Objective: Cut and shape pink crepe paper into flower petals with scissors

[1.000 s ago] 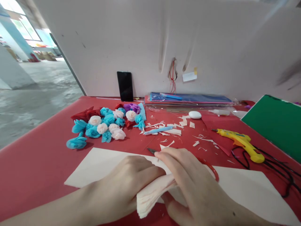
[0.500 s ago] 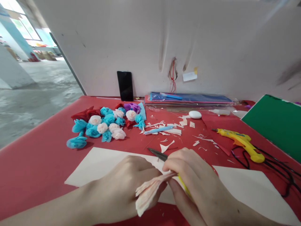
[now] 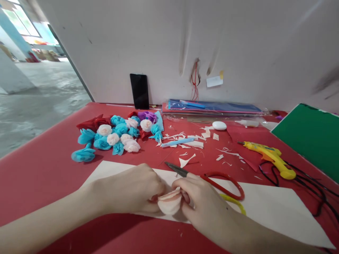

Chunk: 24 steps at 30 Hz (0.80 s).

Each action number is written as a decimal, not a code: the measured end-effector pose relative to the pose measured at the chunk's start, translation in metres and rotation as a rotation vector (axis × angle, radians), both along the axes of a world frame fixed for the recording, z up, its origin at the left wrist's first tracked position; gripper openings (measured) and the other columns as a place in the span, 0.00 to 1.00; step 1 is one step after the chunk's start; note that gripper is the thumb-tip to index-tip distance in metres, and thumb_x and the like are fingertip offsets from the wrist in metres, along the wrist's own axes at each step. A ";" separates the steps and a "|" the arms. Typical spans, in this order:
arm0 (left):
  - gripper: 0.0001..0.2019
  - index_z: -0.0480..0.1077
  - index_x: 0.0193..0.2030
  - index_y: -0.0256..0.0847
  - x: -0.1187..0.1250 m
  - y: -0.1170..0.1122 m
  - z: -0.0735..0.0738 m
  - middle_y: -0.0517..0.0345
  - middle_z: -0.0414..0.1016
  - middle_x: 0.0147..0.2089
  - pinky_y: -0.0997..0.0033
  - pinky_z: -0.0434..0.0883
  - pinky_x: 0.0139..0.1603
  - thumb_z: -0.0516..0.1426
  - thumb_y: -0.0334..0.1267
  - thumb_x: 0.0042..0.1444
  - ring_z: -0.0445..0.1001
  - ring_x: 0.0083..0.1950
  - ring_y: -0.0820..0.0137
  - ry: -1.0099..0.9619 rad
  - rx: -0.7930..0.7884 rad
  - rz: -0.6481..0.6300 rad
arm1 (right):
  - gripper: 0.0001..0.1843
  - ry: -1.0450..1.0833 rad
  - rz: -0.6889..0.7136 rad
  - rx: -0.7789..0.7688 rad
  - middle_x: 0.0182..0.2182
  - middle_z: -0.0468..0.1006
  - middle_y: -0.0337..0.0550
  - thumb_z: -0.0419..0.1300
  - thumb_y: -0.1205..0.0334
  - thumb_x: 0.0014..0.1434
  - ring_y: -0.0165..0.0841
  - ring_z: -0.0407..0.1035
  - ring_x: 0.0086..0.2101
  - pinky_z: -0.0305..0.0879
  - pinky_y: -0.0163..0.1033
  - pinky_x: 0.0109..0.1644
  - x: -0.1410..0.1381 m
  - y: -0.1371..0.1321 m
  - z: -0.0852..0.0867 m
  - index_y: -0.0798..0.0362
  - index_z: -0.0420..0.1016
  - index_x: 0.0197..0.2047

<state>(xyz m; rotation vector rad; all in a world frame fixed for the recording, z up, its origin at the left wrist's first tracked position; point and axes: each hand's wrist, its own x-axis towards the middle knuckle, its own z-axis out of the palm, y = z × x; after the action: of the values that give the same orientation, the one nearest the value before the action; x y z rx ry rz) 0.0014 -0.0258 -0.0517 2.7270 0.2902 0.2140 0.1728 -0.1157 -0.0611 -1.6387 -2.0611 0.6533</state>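
A pale peach crepe-paper flower point(image 3: 170, 204) is between my two hands, low in the middle of the view, its petals rolled together. My right hand point(image 3: 205, 204) is closed around its narrow end. My left hand point(image 3: 137, 188) is closed on its left edge, the fingertips mostly hidden behind the hand. Just beyond my right hand lies a pair of scissors point(image 3: 233, 187) with red and yellow handles, its blades pointing left. Beneath both hands and the scissors is a cream paper sheet point(image 3: 275, 204).
On the red tabletop point(image 3: 45, 169), blue, white, red and purple paper flowers point(image 3: 119, 128) are heaped at left. Paper scraps point(image 3: 186, 161) and a light blue pen-like stick point(image 3: 177, 142) lie centrally. A yellow glue gun point(image 3: 272, 157) with black cord and a green board point(image 3: 312, 137) are at right.
The flower has turned so its petals face me more and sit higher, closer between the hands. My right hand has shifted down, uncovering the scissors' handles.
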 end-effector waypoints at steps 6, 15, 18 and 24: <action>0.14 0.63 0.24 0.41 0.006 0.000 0.004 0.65 0.66 0.19 0.76 0.50 0.20 0.50 0.42 0.59 0.54 0.17 0.79 0.200 -0.038 -0.017 | 0.06 0.072 -0.014 -0.072 0.30 0.68 0.36 0.53 0.72 0.54 0.29 0.61 0.32 0.54 0.34 0.34 -0.001 -0.002 -0.005 0.51 0.66 0.33; 0.12 0.65 0.27 0.39 0.004 0.005 0.005 0.62 0.66 0.21 0.74 0.52 0.23 0.47 0.35 0.61 0.57 0.19 0.76 0.135 -0.065 -0.067 | 0.04 0.189 -0.050 -0.097 0.25 0.63 0.34 0.54 0.69 0.53 0.27 0.59 0.27 0.53 0.33 0.29 0.005 0.003 0.004 0.52 0.65 0.28; 0.13 0.65 0.28 0.38 0.005 0.005 0.012 0.61 0.65 0.23 0.74 0.54 0.24 0.45 0.33 0.61 0.59 0.21 0.75 0.027 -0.153 -0.041 | 0.04 0.371 -0.090 -0.143 0.23 0.62 0.33 0.54 0.64 0.55 0.25 0.57 0.26 0.53 0.32 0.28 0.008 0.005 0.014 0.52 0.68 0.30; 0.11 0.64 0.29 0.38 0.008 -0.003 0.021 0.63 0.62 0.24 0.81 0.57 0.25 0.45 0.29 0.61 0.59 0.23 0.78 -0.246 -0.301 -0.002 | 0.08 0.588 -0.177 -0.197 0.21 0.66 0.35 0.58 0.58 0.52 0.26 0.57 0.24 0.55 0.32 0.27 0.011 0.005 0.037 0.54 0.72 0.29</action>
<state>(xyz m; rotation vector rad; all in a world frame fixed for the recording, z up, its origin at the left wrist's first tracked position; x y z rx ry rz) 0.0093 -0.0285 -0.0307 2.3735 0.2286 0.4618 0.1836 -0.1107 -0.0238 -1.4734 -1.4520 1.1415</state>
